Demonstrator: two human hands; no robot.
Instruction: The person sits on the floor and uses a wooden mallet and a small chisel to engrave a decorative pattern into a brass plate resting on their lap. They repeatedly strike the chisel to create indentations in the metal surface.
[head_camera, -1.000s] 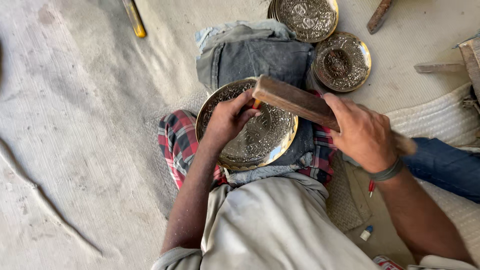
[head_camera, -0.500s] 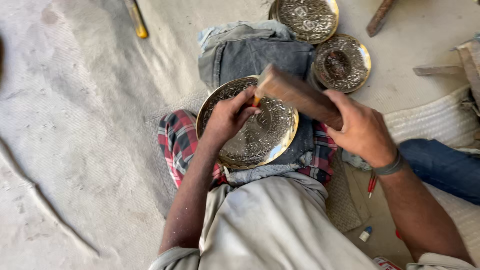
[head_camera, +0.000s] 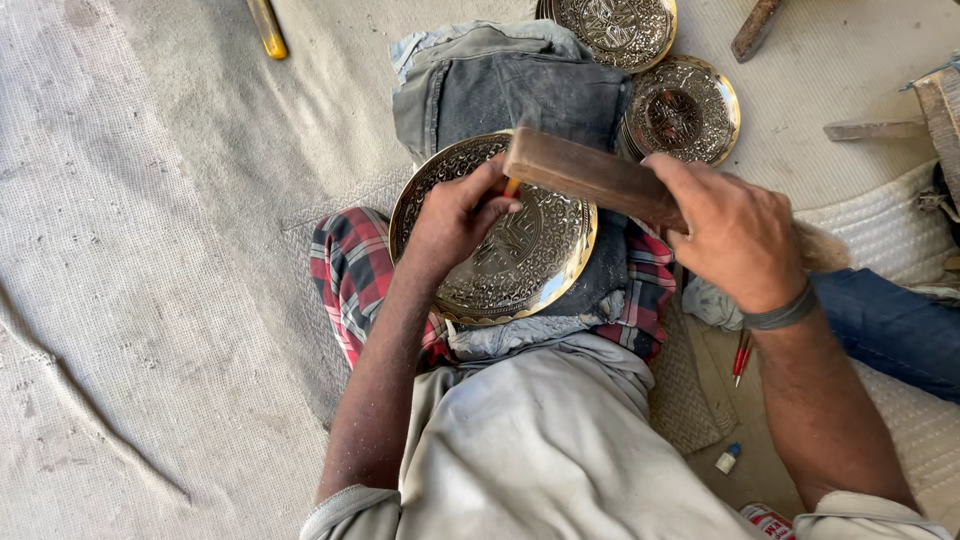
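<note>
Head view: engraved brass plate (head_camera: 510, 250) resting on the lap, left hand (head_camera: 455, 215) with grip closed on a small punch (head_camera: 511, 187), right hand (head_camera: 735, 235) clenching a wooden mallet (head_camera: 590, 175) above; best kept to light, square taps, punch upright.

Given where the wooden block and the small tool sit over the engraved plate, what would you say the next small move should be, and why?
Probably a short downward tap: the right hand holds the wooden block just above the small tool that the left hand pinches against the engraved plate.
</note>
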